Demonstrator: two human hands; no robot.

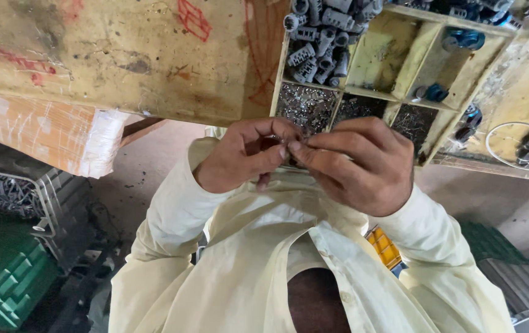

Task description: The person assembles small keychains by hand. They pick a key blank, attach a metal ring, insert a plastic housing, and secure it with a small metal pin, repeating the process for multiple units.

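the worn wooden counter [122, 61] fills the top of the view, its surface stained and marked with red scribbles. set at its edge is a divided wooden tray [428, 46] with several compartments: one holds a heap of grey ribbed plastic parts [323, 40], two below it hold small shiny metal bits [304, 105], and others hold a few blue parts [465, 40]. a wrapped orange block [48, 132] sits under the counter edge at the far side, with a green crate [2, 271] on the floor below it.

both arms wear pale cream sleeves [172, 216]. the left hand [246, 154] and right hand [360, 163] meet just in front of the tray's lower compartments, fingertips pressed together. they pinch a very small piece [288, 148] between thumbs and forefingers; it is mostly hidden, so its kind cannot be told.

judging by this, the step in hand looks like fitting or joining a small part held at the fingertips. the next move would likely call for a steady pinch and fine alignment, since the piece is tiny and could slip into the tray or to the floor.
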